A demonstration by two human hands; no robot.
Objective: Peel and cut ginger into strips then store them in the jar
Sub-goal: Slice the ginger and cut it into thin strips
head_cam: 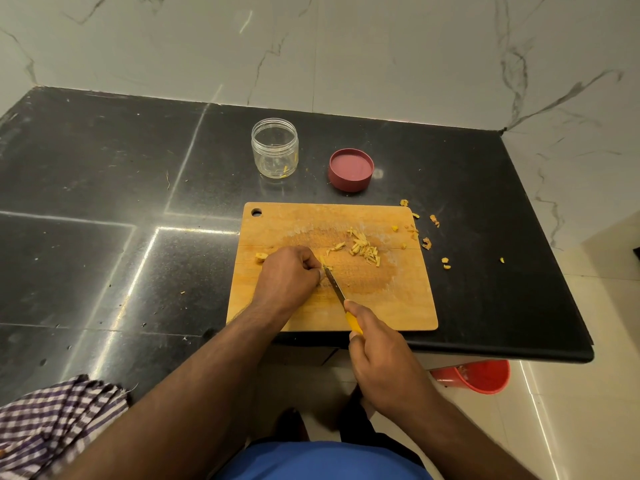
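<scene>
Ginger: a small piece sits pinned on the wooden cutting board, near its left-middle, under the left hand's fingertips.
Left hand: the left hand is curled, fingertips pressing the piece down — most of the piece is hidden beneath them.
Right hand: the right hand is wrapped round the yellow handle of the knife, whose blade tip meets the ginger right at the left fingertips.
Cut strips: a loose pile of strips lies on the board to the right of the hands, apart from the blade.
Uncut remainder: one yellow chunk shows just left of the left hand, on the board's edge.
Peeling: judged done — peel scraps lie scattered on the black counter past the board's right edge.
Jar: the clear jar stands open behind the board, holding only a sliver or two; its red lid lies beside it.
Left to do: finish slicing, cut the remaining chunk, move the pile into the jar, close the lid — storage looks barely begun.
</scene>
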